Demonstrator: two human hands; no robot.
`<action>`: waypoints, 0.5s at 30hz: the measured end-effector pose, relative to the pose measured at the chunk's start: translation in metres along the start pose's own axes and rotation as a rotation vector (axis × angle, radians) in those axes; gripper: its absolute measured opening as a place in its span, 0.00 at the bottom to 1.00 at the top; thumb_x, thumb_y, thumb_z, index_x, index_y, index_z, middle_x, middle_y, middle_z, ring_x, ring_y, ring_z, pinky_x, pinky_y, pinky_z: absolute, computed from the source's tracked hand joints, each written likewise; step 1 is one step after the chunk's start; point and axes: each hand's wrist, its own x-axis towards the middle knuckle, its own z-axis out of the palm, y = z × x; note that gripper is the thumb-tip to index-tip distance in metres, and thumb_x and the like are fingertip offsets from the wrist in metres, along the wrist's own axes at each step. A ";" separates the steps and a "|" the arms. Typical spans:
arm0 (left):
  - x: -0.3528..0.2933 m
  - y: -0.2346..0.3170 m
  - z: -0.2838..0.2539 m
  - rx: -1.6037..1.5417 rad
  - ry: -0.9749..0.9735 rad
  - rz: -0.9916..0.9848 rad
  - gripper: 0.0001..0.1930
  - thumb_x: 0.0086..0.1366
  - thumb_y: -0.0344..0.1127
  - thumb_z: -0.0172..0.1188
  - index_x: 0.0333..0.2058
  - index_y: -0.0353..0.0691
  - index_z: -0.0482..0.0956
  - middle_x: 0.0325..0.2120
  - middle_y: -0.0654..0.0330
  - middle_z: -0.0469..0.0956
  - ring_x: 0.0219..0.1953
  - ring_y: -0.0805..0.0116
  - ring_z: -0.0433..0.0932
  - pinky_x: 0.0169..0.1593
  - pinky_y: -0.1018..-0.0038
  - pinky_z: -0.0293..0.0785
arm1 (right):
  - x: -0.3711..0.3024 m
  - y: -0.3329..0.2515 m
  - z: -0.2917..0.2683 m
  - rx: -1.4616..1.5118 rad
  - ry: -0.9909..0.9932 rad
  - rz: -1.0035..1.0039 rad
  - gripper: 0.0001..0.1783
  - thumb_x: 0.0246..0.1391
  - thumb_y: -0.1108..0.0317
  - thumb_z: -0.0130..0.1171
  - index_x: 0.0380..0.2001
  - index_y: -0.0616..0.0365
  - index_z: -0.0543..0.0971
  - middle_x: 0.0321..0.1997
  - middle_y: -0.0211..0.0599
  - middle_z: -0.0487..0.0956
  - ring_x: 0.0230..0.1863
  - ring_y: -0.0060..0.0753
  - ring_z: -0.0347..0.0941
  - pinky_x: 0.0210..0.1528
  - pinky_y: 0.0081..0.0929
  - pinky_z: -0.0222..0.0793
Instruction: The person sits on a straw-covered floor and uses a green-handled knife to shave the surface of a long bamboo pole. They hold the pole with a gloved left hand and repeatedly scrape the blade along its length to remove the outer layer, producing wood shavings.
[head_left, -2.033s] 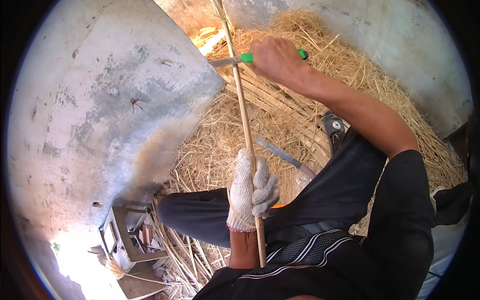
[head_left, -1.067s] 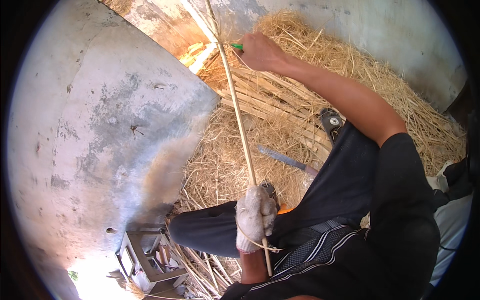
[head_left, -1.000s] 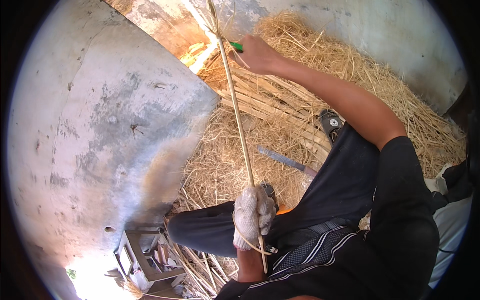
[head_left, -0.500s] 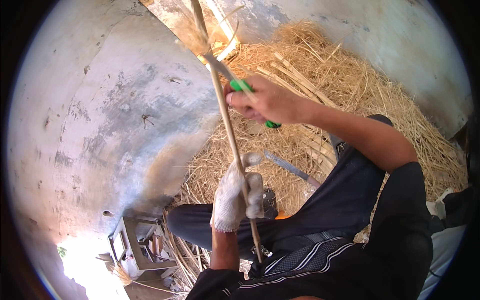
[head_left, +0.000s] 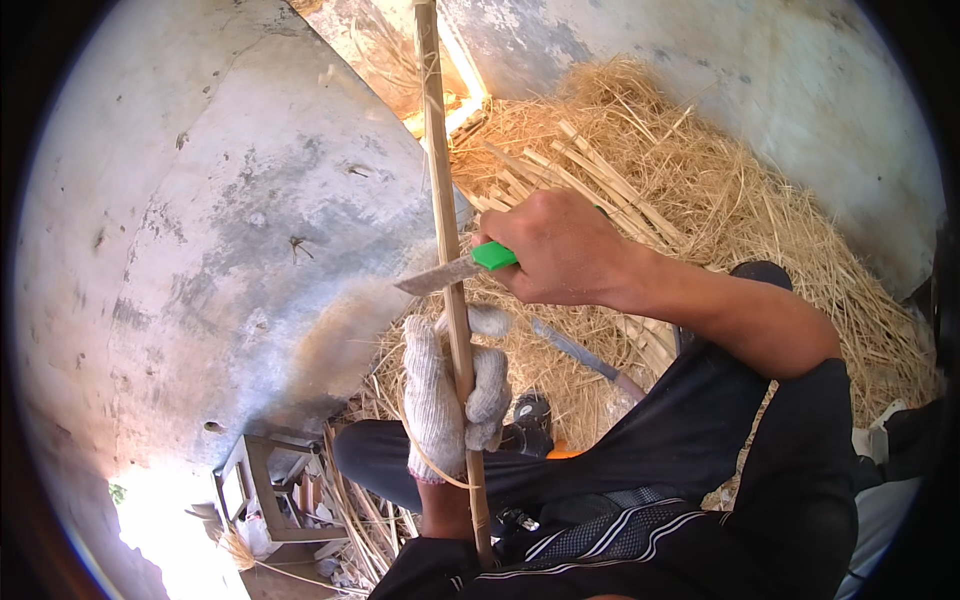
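Observation:
My left hand (head_left: 440,395), in a white knitted glove, is closed around a long pale wooden stick (head_left: 440,160). The stick runs upright from my lap past the top of the picture. Bare and closed, my right hand (head_left: 565,245) grips a knife (head_left: 440,275) by its green handle. The blade lies across the stick, a short way above the gloved fingers, its tip pointing left. A thin curled strip (head_left: 425,455) hangs beside the glove's cuff. Most of the knife's handle is hidden in my fist.
A heap of straw-like shavings (head_left: 740,210) covers the floor ahead and right, with split strips (head_left: 610,180) on it. A second blade (head_left: 575,347) with a wooden handle lies by my leg. At left stand a worn wall (head_left: 200,200) and a small open-framed stool (head_left: 270,490) holding scraps.
My right hand and the knife have come down the stick toward my gloved hand. The stick stands more upright, and its top has shifted right.

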 end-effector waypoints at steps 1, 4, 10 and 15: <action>-0.002 0.002 0.003 0.017 0.006 -0.007 0.22 0.73 0.54 0.42 0.40 0.39 0.71 0.07 0.65 0.61 0.03 0.75 0.55 0.06 0.79 0.52 | 0.002 0.000 0.000 -0.009 -0.001 -0.021 0.06 0.44 0.70 0.60 0.22 0.61 0.77 0.14 0.45 0.75 0.17 0.45 0.75 0.22 0.39 0.69; -0.006 -0.001 0.007 0.032 0.101 0.063 0.21 0.72 0.55 0.44 0.34 0.41 0.70 0.08 0.64 0.61 0.03 0.74 0.55 0.06 0.79 0.51 | 0.005 -0.001 0.002 -0.010 0.028 -0.013 0.13 0.47 0.61 0.62 0.22 0.62 0.80 0.14 0.50 0.76 0.18 0.52 0.76 0.24 0.43 0.73; -0.006 0.000 -0.006 -0.239 -0.086 0.020 0.17 0.71 0.52 0.47 0.33 0.44 0.69 0.07 0.66 0.59 0.04 0.75 0.53 0.06 0.79 0.49 | 0.005 -0.013 0.007 -0.027 -0.035 0.036 0.12 0.52 0.63 0.58 0.23 0.61 0.81 0.13 0.50 0.75 0.17 0.52 0.76 0.23 0.43 0.74; -0.009 -0.006 -0.003 -0.268 -0.064 0.057 0.16 0.73 0.50 0.45 0.35 0.43 0.70 0.07 0.68 0.58 0.04 0.77 0.52 0.06 0.80 0.48 | 0.006 -0.006 0.025 -0.105 0.107 0.026 0.08 0.50 0.68 0.59 0.21 0.61 0.76 0.12 0.47 0.74 0.13 0.46 0.74 0.18 0.40 0.69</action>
